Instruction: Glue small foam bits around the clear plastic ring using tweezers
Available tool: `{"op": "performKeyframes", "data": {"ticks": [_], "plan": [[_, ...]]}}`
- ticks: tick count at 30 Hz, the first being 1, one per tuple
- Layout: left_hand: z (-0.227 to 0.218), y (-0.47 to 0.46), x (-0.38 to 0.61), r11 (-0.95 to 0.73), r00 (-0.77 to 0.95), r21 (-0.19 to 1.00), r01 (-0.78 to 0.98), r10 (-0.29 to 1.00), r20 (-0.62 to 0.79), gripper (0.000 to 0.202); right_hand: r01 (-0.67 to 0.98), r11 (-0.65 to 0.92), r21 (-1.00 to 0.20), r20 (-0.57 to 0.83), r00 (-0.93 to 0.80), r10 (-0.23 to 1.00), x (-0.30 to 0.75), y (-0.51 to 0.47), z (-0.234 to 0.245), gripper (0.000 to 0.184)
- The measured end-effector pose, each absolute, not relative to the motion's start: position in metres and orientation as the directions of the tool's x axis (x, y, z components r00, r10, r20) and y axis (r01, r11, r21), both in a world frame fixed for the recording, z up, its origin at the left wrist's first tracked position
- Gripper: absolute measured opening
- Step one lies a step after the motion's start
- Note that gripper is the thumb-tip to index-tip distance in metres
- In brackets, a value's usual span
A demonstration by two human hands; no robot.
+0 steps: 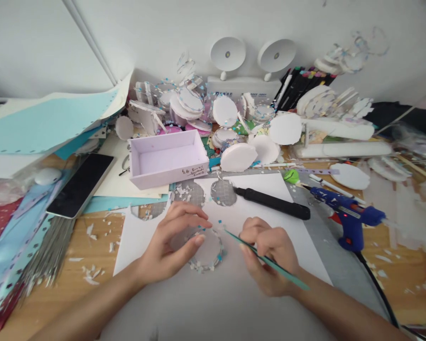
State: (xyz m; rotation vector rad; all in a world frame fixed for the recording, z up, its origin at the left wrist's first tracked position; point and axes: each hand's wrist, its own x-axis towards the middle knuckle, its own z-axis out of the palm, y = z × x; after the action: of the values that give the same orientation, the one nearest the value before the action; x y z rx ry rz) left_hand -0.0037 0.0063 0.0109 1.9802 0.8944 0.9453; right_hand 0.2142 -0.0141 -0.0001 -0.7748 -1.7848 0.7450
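My right hand [271, 251] is closed around slim teal tweezers [280, 270], whose tip points left toward a thin ring [218, 258]. Small blue and whitish bits dot the ring, which lies on a white sheet [138, 241]. Over the ring's upper left side is my left hand [175, 239], thumb and fingers curved and apart. Whether its fingertips touch the ring I cannot tell. A loose blue bit [220, 221] shows just above the ring, close to the tweezer tip. Anything pinched in that tip is too small to make out.
A black pen-shaped tool [275, 203] lies beyond my right hand, with a blue glue gun [351, 215] farther right. Behind stand a lilac box [168, 173] and white foam discs [225, 111]. A phone [81, 184] and thin wires [51, 251] are at left.
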Motion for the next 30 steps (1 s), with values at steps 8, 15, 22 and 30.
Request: {"op": "performKeyframes", "data": {"ticks": [8,15,22,30], "plan": [[0.014,0.002,0.003,-0.485,0.496,0.851,0.202,0.800,0.338,0.020,0.187,0.676,-0.712,0.571,-0.405,0.714,0.205,-0.019,0.003,0.033],[0.010,0.004,0.002,-0.477,0.470,0.858,0.191,0.812,0.347,0.019,0.148,0.645,-0.750,0.568,-0.358,0.742,0.207,-0.022,0.002,0.031],[0.010,0.003,0.001,-0.464,0.479,0.868,0.178,0.811,0.335,0.017,0.147,0.648,-0.748,0.578,-0.337,0.744,0.207,-0.020,0.003,0.031],[0.019,0.008,0.000,-0.549,0.450,0.789,0.277,0.800,0.398,0.019,0.144,0.655,-0.742,0.587,-0.332,0.738,0.208,-0.021,0.001,0.030]]}}
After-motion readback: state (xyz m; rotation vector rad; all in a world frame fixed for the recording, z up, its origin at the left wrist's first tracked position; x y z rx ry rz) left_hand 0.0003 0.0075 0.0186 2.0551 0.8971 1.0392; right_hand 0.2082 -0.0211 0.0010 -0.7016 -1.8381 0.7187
